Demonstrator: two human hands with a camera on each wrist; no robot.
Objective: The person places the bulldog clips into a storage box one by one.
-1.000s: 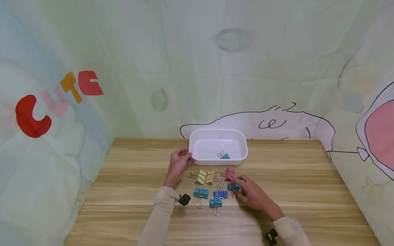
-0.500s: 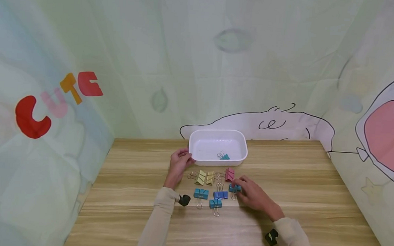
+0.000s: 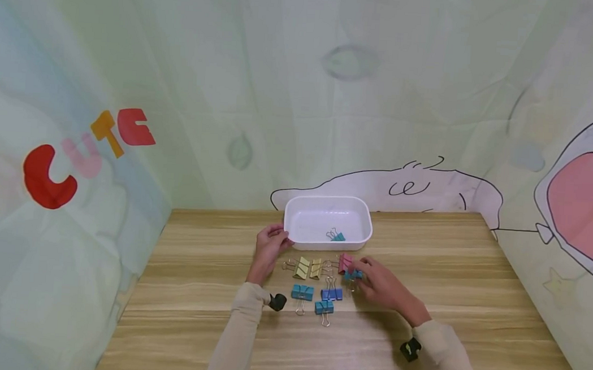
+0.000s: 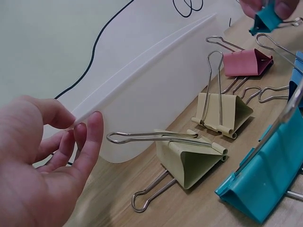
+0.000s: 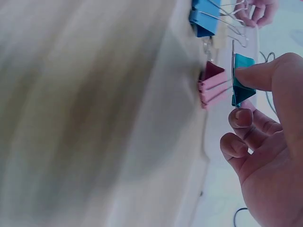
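A white tray (image 3: pixel 326 242) stands at the table's far middle with one teal binder clip (image 3: pixel 337 235) inside. My left hand (image 3: pixel 280 239) holds the tray's left corner, thumb and fingers (image 4: pixel 90 135) against its rim (image 4: pixel 142 90). My right hand (image 3: pixel 358 271) pinches a teal binder clip (image 3: pixel 353 274) between thumb and index finger (image 5: pixel 258 75), just off the table beside a pink clip (image 3: pixel 345 261). The wrist view shows this teal clip (image 5: pixel 242 80) next to the pink clip (image 5: pixel 213 85).
Two yellow clips (image 3: pixel 302 267) (image 3: pixel 316 267) lie in front of the tray, close to my left hand. Three blue clips (image 3: pixel 302 291) (image 3: pixel 332 293) (image 3: pixel 324 306) lie nearer me. Patterned cloth walls close in the wooden table (image 3: pixel 474 286) on three sides.
My right hand has lifted the teal clip a little and carried it up toward the pink clip and tray. My left hand has stayed on the tray.
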